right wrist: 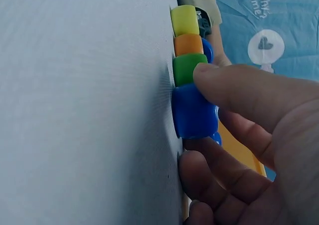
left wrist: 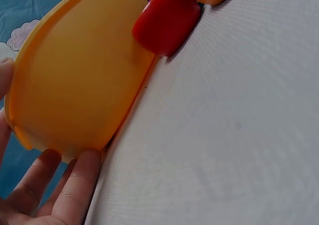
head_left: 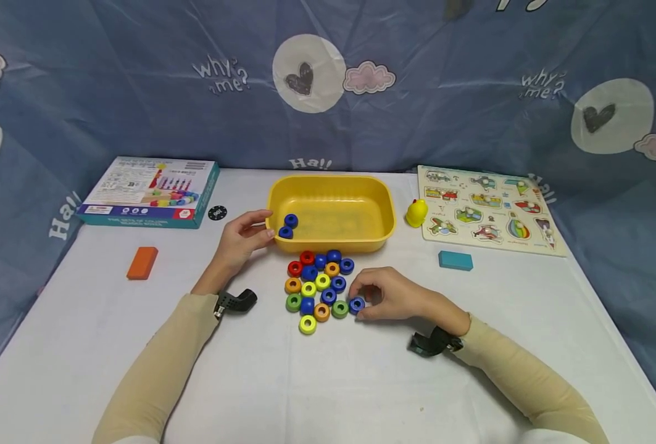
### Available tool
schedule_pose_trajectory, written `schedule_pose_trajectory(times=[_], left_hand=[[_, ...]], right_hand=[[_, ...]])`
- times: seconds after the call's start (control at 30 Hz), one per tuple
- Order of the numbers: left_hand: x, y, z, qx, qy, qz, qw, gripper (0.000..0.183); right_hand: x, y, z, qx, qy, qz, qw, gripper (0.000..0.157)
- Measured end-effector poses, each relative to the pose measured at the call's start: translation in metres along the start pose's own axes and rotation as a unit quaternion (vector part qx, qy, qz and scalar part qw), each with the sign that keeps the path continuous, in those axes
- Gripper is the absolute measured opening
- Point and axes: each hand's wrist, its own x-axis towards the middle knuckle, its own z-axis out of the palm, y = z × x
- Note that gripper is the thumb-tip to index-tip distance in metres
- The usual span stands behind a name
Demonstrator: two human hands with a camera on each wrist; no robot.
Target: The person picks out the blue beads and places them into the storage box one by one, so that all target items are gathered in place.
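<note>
Right hand (head_left: 386,296): thumb and fingers pinch a blue ring (head_left: 357,304) at the right end of the ring cluster (head_left: 319,283), mid-tabletop. Left hand (head_left: 241,237): fingers curl round the left rim of the yellow tub (head_left: 332,243), steadying it; two blue rings (head_left: 288,226) lie inside. Step judged: sorting blues, pick-up stage; next calls for a lift clear of the green neighbour and over the rim. Surface: white tabletop (head_left: 328,382). Room: blue printed cloth backdrop (head_left: 139,92).
</note>
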Motion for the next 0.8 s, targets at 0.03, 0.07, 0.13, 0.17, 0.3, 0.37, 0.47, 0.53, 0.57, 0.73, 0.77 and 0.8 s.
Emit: schedule_pose_trajectory(times=[0.03, 0.07, 0.13, 0.17, 0.3, 0.37, 0.47, 0.53, 0.57, 0.73, 0.77, 0.8], left_hand=[[0.0, 0.0, 0.0, -0.001, 0.001, 0.0, 1.0, 0.048], [-0.001, 0.0, 0.0, 0.0, 0.001, 0.0, 1.0, 0.048], [-0.001, -0.001, 0.0, 0.002, 0.001, -0.001, 1.0, 0.048], [-0.001, 0.0, 0.0, 0.003, 0.001, -0.001, 1.0, 0.048], [-0.001, 0.001, -0.001, 0.001, 0.001, 0.001, 1.0, 0.047], [-0.001, 0.002, -0.001, -0.002, 0.0, 0.001, 1.0, 0.048], [-0.002, 0.002, -0.001, -0.003, 0.001, 0.0, 1.0, 0.048], [-0.002, 0.002, -0.001, -0.007, 0.002, 0.001, 1.0, 0.048], [-0.002, 0.002, -0.001, -0.007, 0.004, 0.001, 1.0, 0.048], [0.0, 0.0, -0.001, -0.018, 0.001, 0.009, 0.9998, 0.048], [0.0, -0.001, -0.001, -0.019, 0.001, 0.01, 0.9998, 0.047], [0.001, -0.001, -0.001, -0.021, 0.0, 0.011, 0.9997, 0.047]], right_hand=[[0.0, 0.0, 0.0, 0.001, 0.0, 0.001, 1.0, 0.027], [0.0, -0.001, 0.0, 0.001, -0.001, 0.002, 1.0, 0.026], [0.0, -0.001, 0.001, 0.0, -0.002, 0.004, 1.0, 0.026], [0.0, -0.001, 0.001, -0.001, -0.002, 0.006, 1.0, 0.026], [0.0, -0.001, 0.001, -0.005, -0.004, 0.009, 1.0, 0.024], [0.001, 0.0, 0.001, -0.007, -0.004, 0.007, 1.0, 0.024], [0.002, 0.0, 0.001, -0.008, -0.005, -0.001, 1.0, 0.022], [0.002, 0.0, 0.0, -0.008, -0.008, -0.006, 1.0, 0.022], [0.003, 0.001, 0.0, -0.007, -0.009, -0.007, 1.0, 0.021], [0.005, -0.002, -0.011, 0.003, -0.001, -0.013, 1.0, 0.017], [0.007, -0.003, -0.015, 0.004, 0.007, -0.019, 1.0, 0.017], [0.009, -0.006, -0.019, 0.002, 0.016, -0.027, 1.0, 0.017]])
